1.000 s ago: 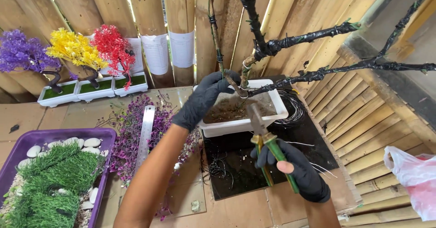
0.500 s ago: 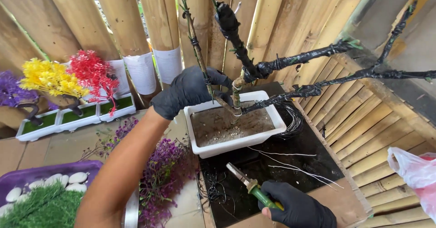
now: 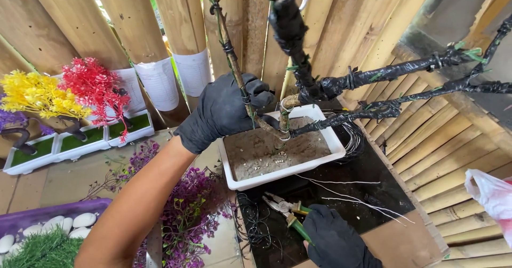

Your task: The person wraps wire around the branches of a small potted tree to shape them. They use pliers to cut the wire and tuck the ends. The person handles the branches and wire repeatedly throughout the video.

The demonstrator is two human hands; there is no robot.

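Right hand (image 3: 336,238) now lowered, green-handled pliers (image 3: 288,212) laid flat on black mat, fingers curled round handles, left hand (image 3: 226,110) outstretched, fingers closed round thin wire-wrapped stem (image 3: 234,60) above white rectangular planter (image 3: 277,177).

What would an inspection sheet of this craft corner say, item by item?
Surface: black mat on a brown tabletop.
Job's things: white tray of sandy fill, holding a black-wrapped tree frame; thin wire-wrapped branch; pliers with green handles.
Clutter: purple artificial flowers; purple tray of white stones and green grass; loose white wires.
Grippers: left hand, black-gloved, grips the thin branch near its base; right hand, black-gloved, holds the pliers on the mat.
Cables: coil of dark wire behind the tray.
Surroundings: bamboo wall; small red tree and yellow tree in white pots; pink plastic bag.
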